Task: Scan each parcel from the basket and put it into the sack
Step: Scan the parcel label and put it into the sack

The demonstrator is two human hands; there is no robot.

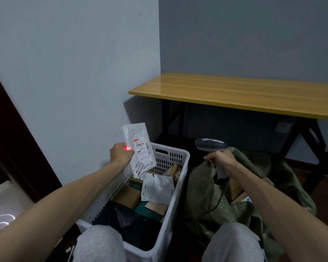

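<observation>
My left hand grips a small white padded parcel by its left edge and holds it upright above the white plastic basket. A printed label covers the parcel's lower half. A red scanner light falls on my left fingers and the label's edge. My right hand grips the handle of a grey barcode scanner, whose head points left at the parcel. The basket holds several parcels: brown boxes, a white mailer and a black bag. The green sack lies open to the basket's right, with brown boxes inside.
A wooden table on black legs stands behind the sack against the blue wall. My knees in grey trousers frame the basket's near end. A dark door frame runs along the left. The scanner's cable hangs down into the sack.
</observation>
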